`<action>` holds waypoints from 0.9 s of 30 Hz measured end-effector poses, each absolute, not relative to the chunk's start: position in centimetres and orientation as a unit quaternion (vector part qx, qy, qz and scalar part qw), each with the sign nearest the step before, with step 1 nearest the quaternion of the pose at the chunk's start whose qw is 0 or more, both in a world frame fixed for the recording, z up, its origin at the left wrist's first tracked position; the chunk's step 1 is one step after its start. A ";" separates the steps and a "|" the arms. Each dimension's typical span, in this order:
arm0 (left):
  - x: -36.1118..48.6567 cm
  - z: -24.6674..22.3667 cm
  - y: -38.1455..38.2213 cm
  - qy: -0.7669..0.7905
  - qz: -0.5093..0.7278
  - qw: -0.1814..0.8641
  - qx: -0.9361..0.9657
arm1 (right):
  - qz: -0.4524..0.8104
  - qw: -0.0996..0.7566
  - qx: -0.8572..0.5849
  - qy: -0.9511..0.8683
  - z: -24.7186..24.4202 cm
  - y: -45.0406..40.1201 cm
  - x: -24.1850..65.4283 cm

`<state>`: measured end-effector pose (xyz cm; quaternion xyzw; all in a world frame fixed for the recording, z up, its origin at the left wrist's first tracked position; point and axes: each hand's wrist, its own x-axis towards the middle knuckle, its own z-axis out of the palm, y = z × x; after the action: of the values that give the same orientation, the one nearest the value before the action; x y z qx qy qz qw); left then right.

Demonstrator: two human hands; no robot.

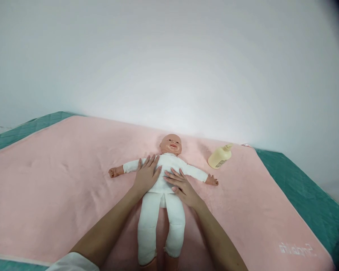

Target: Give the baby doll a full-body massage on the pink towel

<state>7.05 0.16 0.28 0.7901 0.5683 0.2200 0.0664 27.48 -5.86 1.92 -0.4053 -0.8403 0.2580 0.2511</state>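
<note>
A baby doll [165, 203] in a white cloth body lies on its back, head away from me and arms spread wide. My left hand [147, 175] rests flat on the left side of its chest, near the shoulder, fingers stretched out. Lower down, on the right side of the belly, lies my right hand [183, 187] with its fingers spread. Neither hand grasps anything. The doll's feet run out of view at the bottom edge.
Beneath the doll is a pink mat [73, 180] spread over a green quilted cover [305, 188]. A pale yellow pump bottle [219, 156] stands tilted in view beyond the doll's right-side hand. A white wall [169, 64] rises behind the far edge.
</note>
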 end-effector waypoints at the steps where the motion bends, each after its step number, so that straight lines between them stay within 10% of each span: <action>1: 7.1 0.3 0.1 0.571 0.216 0.067 0.790 | 0.266 0.261 -0.411 -0.832 1.6 -5.6 27.5; 27: 7.2 0.5 0.0 0.573 0.213 0.083 0.787 | 0.194 0.236 -0.615 -0.727 -0.8 -4.1 28.3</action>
<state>7.16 0.04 0.52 0.7874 0.5726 0.2129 0.0828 28.26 -4.08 -0.77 -0.6152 -0.7267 0.1943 0.2362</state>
